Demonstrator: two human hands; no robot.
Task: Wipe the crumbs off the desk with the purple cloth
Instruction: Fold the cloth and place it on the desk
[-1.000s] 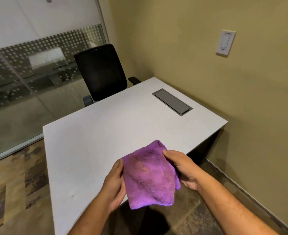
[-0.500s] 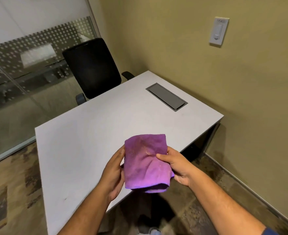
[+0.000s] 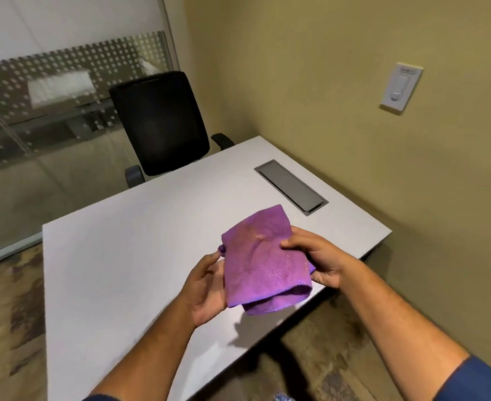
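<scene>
The cloth (image 3: 263, 259) is held above the desk (image 3: 128, 256) near its 4 o'clock edge, left hand (image 3: 206, 287) at its 9 o'clock, right hand (image 3: 315, 259) at its 3 o'clock. A hatch (image 3: 290, 186) is set in the desk at 1 o'clock of the cloth; a chair (image 3: 160, 123) stands behind the desk at 11 o'clock, a switch (image 3: 401, 87) on the wall at 2 o'clock

Both hands raised, left hand (image 3: 206, 287) cupped palm-up, right hand (image 3: 316, 261) pinching with thumb on top.
</scene>
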